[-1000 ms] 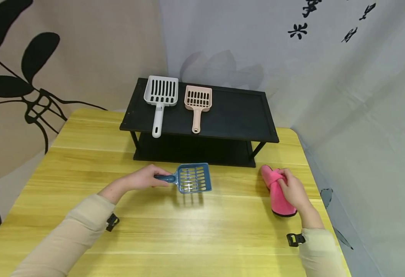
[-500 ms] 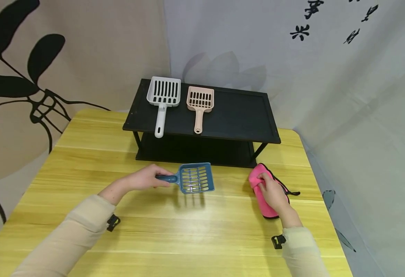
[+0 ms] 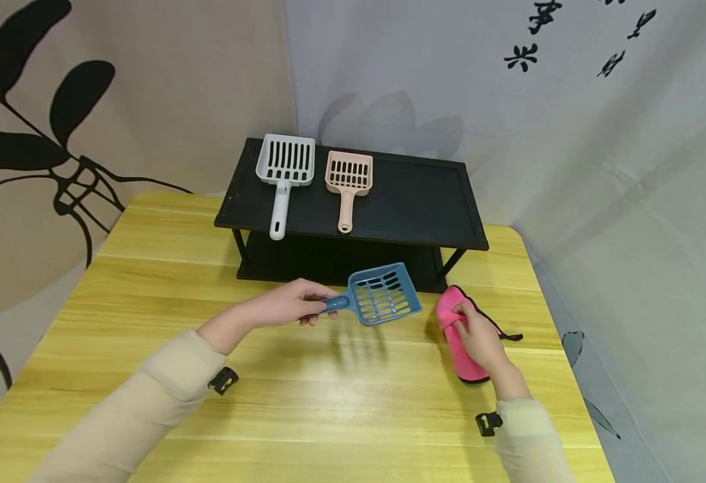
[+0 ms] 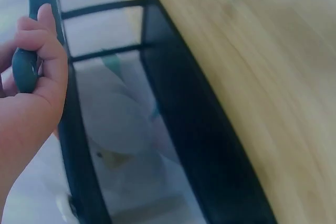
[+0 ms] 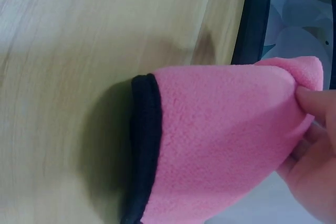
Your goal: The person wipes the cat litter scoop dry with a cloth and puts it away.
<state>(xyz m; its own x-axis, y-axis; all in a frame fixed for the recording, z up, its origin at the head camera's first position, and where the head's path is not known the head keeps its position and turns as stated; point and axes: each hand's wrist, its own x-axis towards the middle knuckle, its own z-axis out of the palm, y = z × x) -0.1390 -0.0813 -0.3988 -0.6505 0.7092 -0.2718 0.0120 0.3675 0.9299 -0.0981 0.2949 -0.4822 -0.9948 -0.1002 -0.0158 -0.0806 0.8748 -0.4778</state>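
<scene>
My left hand (image 3: 289, 305) grips the handle of a blue slotted litter scoop (image 3: 379, 296), held above the table with its head pointing right. In the left wrist view, fingers curl round the scoop's dark teal handle (image 4: 24, 72); its head is out of sight. To the right, my right hand (image 3: 479, 342) pinches a bunched pink fleecy cloth (image 3: 458, 352) with black edging and a black loop. The right wrist view has the cloth (image 5: 220, 140) hanging from thumb and fingers, black edge toward the left, casting a shadow on the wood.
A black two-tier rack (image 3: 419, 201) stands at the back of the wooden table (image 3: 328, 416). On its top lie a white scoop (image 3: 279, 201) and a smaller pale pink scoop (image 3: 346, 201), handles toward me. Printed fabric curtains (image 3: 208, 87) hang behind and to the right.
The right hand first brought the pink cloth leftward, then stayed nearly still. The left hand has since moved right and slightly up with the blue scoop, its head now tilted and closer to the cloth.
</scene>
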